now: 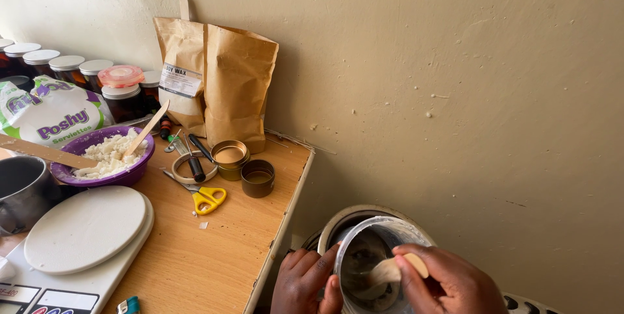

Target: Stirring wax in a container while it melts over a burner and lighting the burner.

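We are gripping the rim of the metal pot (367,262) with our left hand (305,281), fingers closed on it, just off the bench (214,249) edge. Our right hand (445,281) is pinching a wooden stick (400,267) that is dipping inside, perhaps into melted wax.

two brown paper bags (221,83) against wall, white-labelled, white-purple packet (52,116) left

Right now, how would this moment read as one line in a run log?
left hand: steadies round metal pot | right hand: holds flat wooden stick inside pot | beside: wooden table
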